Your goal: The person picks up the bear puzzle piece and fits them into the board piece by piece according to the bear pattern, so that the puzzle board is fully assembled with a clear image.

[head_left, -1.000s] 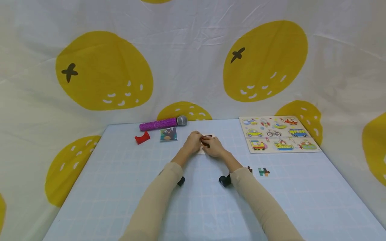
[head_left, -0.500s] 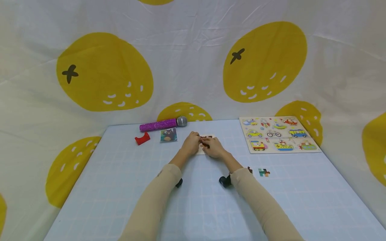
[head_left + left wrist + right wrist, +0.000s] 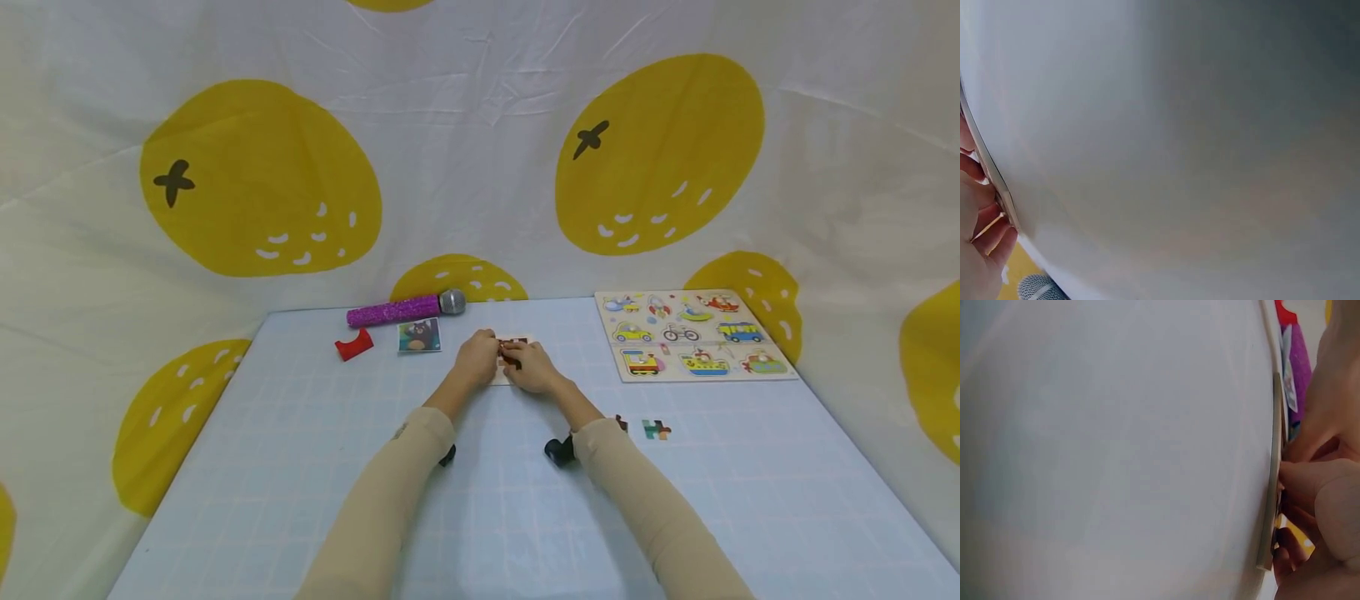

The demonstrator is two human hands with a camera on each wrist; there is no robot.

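Note:
A small pale jigsaw board [image 3: 501,379] with brown picture pieces lies at the table's middle, mostly covered by both hands. My left hand [image 3: 476,358] is at its left side, fingers curled onto the board; in the left wrist view, fingertips touch the board's edge [image 3: 999,181]. My right hand [image 3: 534,368] bends over the right side, its fingers close together at a dark brown puzzle piece [image 3: 513,362]. The right wrist view has thumb and fingers along the wooden board edge [image 3: 1270,506], close to the other hand. What lies beneath the fingertips is largely hidden.
Behind to the left are a purple microphone [image 3: 397,311], a bear picture card [image 3: 419,335] and a red curved block [image 3: 354,344]. A vehicle puzzle board [image 3: 693,335] lies back right. Loose jigsaw pieces [image 3: 657,429] and a black object [image 3: 559,452] are near the right forearm.
Both hands stay over the board with only slight finger movement. A little more of the board shows between them than a second ago. Nothing else has moved.

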